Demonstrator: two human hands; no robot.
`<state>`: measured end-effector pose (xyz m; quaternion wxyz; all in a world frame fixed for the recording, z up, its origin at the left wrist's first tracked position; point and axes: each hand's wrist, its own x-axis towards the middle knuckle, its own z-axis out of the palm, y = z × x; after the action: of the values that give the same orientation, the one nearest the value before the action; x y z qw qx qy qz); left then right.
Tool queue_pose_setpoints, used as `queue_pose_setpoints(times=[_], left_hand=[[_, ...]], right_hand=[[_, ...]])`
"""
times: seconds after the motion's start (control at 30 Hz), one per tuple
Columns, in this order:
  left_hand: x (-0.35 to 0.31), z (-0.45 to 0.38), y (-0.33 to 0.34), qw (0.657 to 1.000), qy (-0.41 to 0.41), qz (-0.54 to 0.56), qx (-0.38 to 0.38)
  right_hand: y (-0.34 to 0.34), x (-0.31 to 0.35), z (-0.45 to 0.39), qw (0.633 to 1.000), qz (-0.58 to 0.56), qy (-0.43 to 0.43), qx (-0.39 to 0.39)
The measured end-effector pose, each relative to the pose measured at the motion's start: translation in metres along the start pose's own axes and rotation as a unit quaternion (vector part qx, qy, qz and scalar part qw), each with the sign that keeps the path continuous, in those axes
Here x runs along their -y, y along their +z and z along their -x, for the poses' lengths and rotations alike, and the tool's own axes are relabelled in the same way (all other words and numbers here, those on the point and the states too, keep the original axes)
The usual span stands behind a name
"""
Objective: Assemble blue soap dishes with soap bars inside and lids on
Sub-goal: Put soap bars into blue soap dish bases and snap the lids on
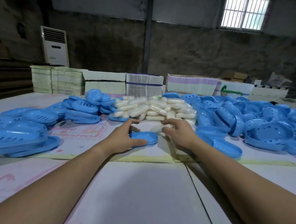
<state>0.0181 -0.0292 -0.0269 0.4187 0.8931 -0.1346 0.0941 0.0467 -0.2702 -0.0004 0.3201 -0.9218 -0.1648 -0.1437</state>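
Left hand [124, 136] around blue dish [145, 136]

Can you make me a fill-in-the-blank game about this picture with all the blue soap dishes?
1. The left hand holds a soap dish coloured ____.
2. The right hand grips a wrapped ____ bar.
3. The soap pile sits in the ____ of the table, between the blue piles.
4. The window is at the top ____ of the picture.

Missing words: blue; soap; middle; right
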Motion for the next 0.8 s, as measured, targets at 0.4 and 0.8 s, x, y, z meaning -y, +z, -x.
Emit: queue_pose_setpoints(times=[0.4, 0.8], left_hand=[[-0.004, 0.002, 0.006, 1.0, 0.015, 0.01, -0.014], [-0.009, 0.002, 0.007, 1.0, 0.024, -0.016, 0.001]], right_hand=[[0.012, 0.023, 0.01, 0.99, -0.003, -0.137, 0.046], [-0.017, 0.012, 0.0, 0.998, 0.048, -0.034, -0.027]])
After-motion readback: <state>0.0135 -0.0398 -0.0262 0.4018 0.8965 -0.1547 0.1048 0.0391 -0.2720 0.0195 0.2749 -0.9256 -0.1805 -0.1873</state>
